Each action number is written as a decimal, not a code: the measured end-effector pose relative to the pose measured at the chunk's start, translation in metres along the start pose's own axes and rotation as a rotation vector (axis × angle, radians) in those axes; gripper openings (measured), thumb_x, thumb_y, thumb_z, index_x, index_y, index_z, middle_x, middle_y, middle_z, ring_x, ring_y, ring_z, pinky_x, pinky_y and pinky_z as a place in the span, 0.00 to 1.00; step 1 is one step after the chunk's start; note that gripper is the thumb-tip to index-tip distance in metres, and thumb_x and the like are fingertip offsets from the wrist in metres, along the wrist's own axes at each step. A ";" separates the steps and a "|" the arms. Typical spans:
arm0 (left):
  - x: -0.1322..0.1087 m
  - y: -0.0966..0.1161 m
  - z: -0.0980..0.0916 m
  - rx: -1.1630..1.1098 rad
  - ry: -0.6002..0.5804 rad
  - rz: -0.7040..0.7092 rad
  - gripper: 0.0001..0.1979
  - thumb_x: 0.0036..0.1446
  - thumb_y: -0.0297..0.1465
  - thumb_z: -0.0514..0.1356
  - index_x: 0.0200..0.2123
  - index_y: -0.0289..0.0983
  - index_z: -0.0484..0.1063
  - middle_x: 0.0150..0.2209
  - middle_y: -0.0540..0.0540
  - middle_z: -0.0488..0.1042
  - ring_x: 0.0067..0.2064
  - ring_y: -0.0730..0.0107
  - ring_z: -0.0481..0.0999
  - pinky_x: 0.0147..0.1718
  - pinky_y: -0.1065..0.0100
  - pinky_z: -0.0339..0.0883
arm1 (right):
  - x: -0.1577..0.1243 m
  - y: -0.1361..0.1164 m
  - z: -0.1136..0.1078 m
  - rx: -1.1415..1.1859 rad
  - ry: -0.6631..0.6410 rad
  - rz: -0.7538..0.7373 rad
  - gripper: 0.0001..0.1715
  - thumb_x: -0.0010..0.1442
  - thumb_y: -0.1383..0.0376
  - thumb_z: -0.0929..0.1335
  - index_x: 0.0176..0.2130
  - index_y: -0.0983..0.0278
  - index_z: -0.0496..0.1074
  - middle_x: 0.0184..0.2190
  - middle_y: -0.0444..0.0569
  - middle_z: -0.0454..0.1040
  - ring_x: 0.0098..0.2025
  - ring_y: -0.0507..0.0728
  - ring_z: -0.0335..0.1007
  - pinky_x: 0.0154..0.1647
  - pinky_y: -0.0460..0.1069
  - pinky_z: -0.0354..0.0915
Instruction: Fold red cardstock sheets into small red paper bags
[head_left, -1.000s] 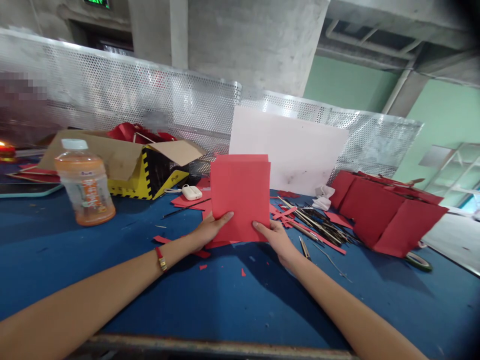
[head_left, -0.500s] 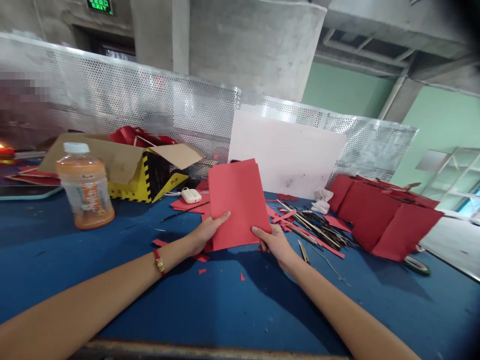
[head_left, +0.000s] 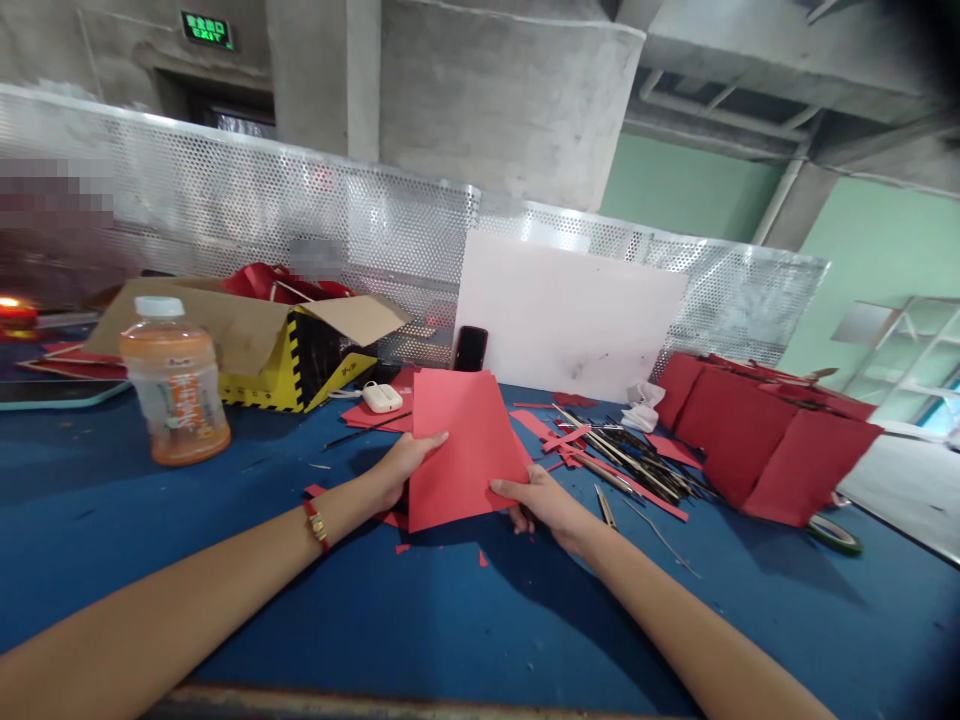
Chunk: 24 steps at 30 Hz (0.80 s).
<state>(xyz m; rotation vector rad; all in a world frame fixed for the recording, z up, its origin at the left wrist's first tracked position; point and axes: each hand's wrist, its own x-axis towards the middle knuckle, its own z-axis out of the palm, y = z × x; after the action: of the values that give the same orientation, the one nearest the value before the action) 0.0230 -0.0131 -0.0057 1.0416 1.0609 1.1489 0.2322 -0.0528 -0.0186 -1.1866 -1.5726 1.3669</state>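
Note:
Several sheets of red paper [head_left: 463, 450] are held as a slightly uneven stack just above the blue table [head_left: 420, 620]. My left hand [head_left: 401, 470] grips the stack's left edge, thumb on top and the other fingers hidden beneath. On the lower right side my right hand [head_left: 540, 502] pinches the sheets, its thumb lying over the front face and fingertips curling underneath. Small red scraps [head_left: 482, 559] lie on the table below the paper. Just beyond the right hand are red paper strips [head_left: 566, 440] and a utility knife [head_left: 605, 507].
A drink bottle [head_left: 178, 385] and an open cardboard box [head_left: 259, 350] stand at left, with a white earphone case [head_left: 382, 398] nearby. A phone [head_left: 471, 348] leans against the white board [head_left: 566, 310]. Thin sticks [head_left: 637, 460], red paper bags [head_left: 765, 430] and green tape [head_left: 835, 535] lie at right.
The red paper stack has come down and tilted flatter, with its sheets fanned slightly. The phone behind it now shows. Both hands have kept their hold.

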 end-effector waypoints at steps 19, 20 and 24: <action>-0.005 -0.003 0.004 0.102 -0.199 -0.004 0.21 0.46 0.41 0.70 0.44 0.39 0.76 0.44 0.44 0.81 0.44 0.55 0.80 0.41 0.62 0.74 | 0.003 0.000 0.001 0.245 0.117 -0.066 0.29 0.38 0.50 0.78 0.37 0.65 0.77 0.40 0.53 0.80 0.42 0.64 0.77 0.48 0.58 0.69; -0.006 -0.002 0.004 0.116 -0.209 -0.003 0.21 0.46 0.41 0.70 0.44 0.40 0.76 0.45 0.44 0.81 0.44 0.55 0.80 0.42 0.61 0.74 | 0.002 -0.001 0.001 0.234 0.100 -0.069 0.30 0.38 0.51 0.78 0.38 0.64 0.77 0.41 0.53 0.80 0.43 0.64 0.77 0.49 0.58 0.69; -0.010 0.000 0.004 0.189 -0.259 0.001 0.24 0.45 0.42 0.70 0.46 0.40 0.77 0.46 0.43 0.80 0.45 0.52 0.80 0.44 0.59 0.73 | -0.001 -0.001 0.000 0.167 0.043 -0.066 0.30 0.40 0.51 0.77 0.41 0.63 0.76 0.44 0.52 0.79 0.45 0.64 0.76 0.50 0.59 0.68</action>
<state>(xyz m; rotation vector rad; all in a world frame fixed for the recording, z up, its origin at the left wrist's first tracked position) 0.0258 -0.0234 -0.0036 1.3008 0.9743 0.8978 0.2320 -0.0538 -0.0174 -1.0479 -1.4252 1.3918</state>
